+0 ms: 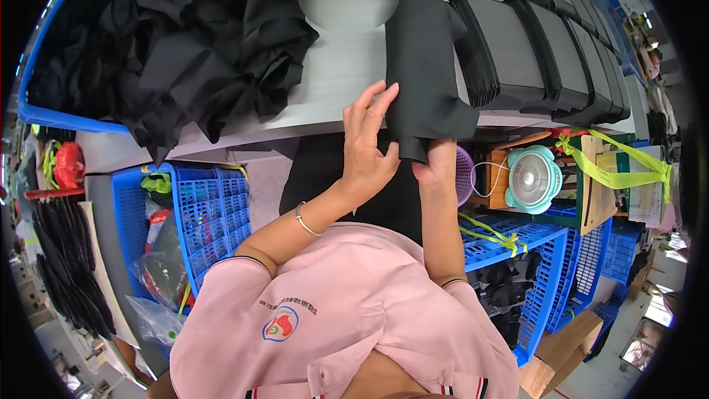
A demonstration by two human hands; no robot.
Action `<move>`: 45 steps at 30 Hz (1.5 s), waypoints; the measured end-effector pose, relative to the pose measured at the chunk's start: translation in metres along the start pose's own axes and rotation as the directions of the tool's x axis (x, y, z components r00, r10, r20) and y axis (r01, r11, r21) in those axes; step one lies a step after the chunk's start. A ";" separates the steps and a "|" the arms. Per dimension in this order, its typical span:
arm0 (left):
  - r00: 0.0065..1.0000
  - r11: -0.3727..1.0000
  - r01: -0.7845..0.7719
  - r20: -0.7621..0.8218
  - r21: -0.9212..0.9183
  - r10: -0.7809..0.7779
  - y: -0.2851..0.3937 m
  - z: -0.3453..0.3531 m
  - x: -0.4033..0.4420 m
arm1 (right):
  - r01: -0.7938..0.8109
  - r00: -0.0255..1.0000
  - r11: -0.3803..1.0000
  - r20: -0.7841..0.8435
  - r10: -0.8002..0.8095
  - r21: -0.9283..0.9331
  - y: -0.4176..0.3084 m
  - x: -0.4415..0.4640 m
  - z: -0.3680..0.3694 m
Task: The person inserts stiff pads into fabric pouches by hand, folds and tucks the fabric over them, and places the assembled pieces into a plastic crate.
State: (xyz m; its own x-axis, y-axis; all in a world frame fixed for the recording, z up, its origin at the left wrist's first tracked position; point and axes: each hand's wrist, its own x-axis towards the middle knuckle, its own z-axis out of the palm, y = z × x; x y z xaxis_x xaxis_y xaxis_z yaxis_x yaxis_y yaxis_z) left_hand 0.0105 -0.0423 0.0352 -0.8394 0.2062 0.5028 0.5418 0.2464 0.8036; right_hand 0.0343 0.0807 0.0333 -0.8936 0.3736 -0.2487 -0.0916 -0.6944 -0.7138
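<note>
A strip of black fabric (422, 59) lies lengthwise over the table, its near end hanging past the front edge. My left hand (366, 144) rests at the fabric's left side, fingers apart, the fingertips touching its edge. At the near end, my right hand (436, 162) grips the fabric from below, with most of the fingers hidden under it. Loose black fabric (199, 44) is heaped to the left. To the right stand neat stacks of folded black pieces (509, 52).
Blue crates (214, 214) stand below the table on the left, and another blue crate (543, 281) with dark cloth is on the right. A teal fan (533, 179) sits near a purple basket (463, 175). A cardboard box (565, 351) is at lower right.
</note>
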 end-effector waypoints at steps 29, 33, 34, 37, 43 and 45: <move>0.999 0.974 0.026 -0.013 -0.225 -0.029 0.002 0.008 -0.013 | -0.046 0.999 0.960 0.002 0.048 0.277 0.025 0.013 -0.002; 1.000 0.943 -0.005 0.021 -0.332 0.013 -0.001 0.003 -0.019 | 0.074 0.997 0.989 -0.019 -0.072 0.130 0.025 0.015 -0.002; 1.000 0.947 0.025 0.024 -0.321 -0.018 -0.005 0.000 -0.020 | 0.105 0.994 0.991 0.003 -0.106 0.083 0.026 0.017 -0.004; 0.986 0.926 0.169 0.052 -0.336 -0.161 -0.022 -0.001 -0.022 | 0.311 0.916 0.880 -0.135 -0.379 -0.360 0.041 0.033 -0.008; 0.705 0.455 0.615 0.190 -0.644 -0.683 -0.072 0.005 -0.040 | 0.340 0.922 0.527 0.386 -0.023 -0.779 0.008 0.029 0.009; 0.610 0.307 0.670 0.266 -0.676 -0.746 -0.075 0.003 -0.043 | 0.083 0.934 0.525 0.250 0.256 -0.847 -0.010 0.023 0.016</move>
State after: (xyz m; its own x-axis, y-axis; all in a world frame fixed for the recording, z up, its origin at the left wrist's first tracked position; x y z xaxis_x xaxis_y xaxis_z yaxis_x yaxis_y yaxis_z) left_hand 0.0059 -0.0668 -0.0476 -0.9054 0.1935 -0.3778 -0.4244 -0.4260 0.7990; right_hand 0.0076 0.0867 0.0447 -0.9679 0.0175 -0.2508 0.2496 0.1874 -0.9501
